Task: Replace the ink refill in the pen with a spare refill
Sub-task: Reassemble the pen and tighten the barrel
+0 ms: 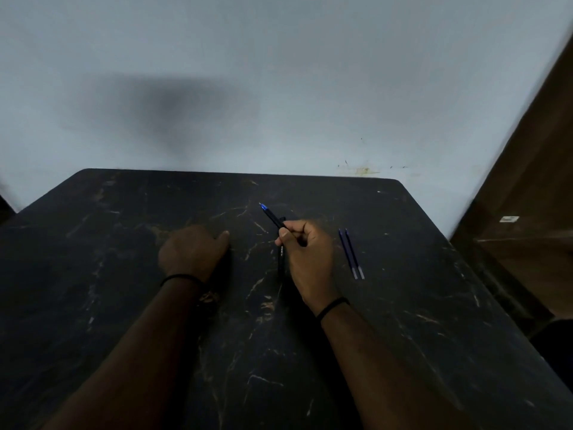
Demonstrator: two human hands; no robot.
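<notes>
My right hand point(305, 252) grips a black pen point(273, 218) whose blue tip points up and to the left, raised above the black marble table point(124, 274). A second black barrel with white print point(281, 259) lies on the table just left of that hand and is partly hidden by its fingers. Two blue spare refills point(352, 254) lie side by side on the table to the right of my right hand. My left hand point(193, 251) rests on the table with its fingers loosely curled, holding nothing.
The table's far edge meets a pale wall point(279, 88). A brown wooden door or cabinet point(527, 197) stands beyond the table's right edge. Dark bands circle both wrists.
</notes>
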